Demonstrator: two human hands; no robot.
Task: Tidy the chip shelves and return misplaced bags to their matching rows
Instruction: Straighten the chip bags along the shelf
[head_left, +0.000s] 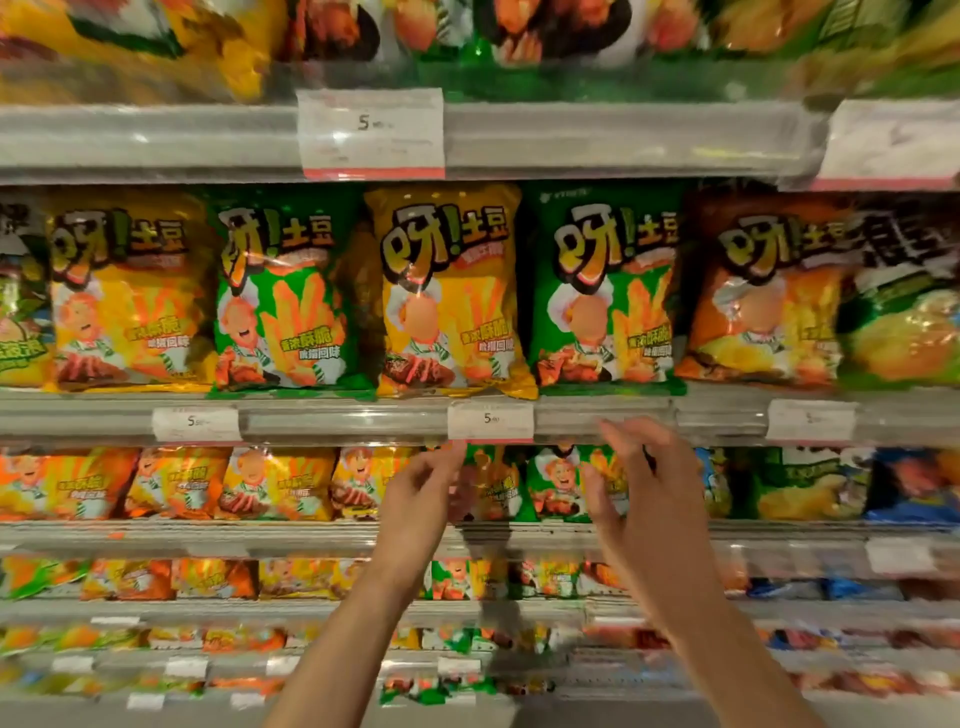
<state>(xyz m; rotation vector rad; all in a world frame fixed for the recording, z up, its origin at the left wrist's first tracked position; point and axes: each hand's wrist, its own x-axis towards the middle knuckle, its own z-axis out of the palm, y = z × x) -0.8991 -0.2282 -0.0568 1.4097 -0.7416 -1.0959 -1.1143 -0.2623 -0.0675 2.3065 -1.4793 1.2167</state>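
Yellow bag (449, 291) stands upright between two green bags (605, 291), just above both hands, likely misplaced. Left hand (421, 488) loosely curled, right hand (631, 483) fingers spread, both holding nothing. Left hand sits nearer, almost straight below it.

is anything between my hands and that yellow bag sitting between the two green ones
Nothing visible blocks it. Both hands, left and right, are empty below the shelf rail; the yellow bag stands at the shelf front, uncovered.
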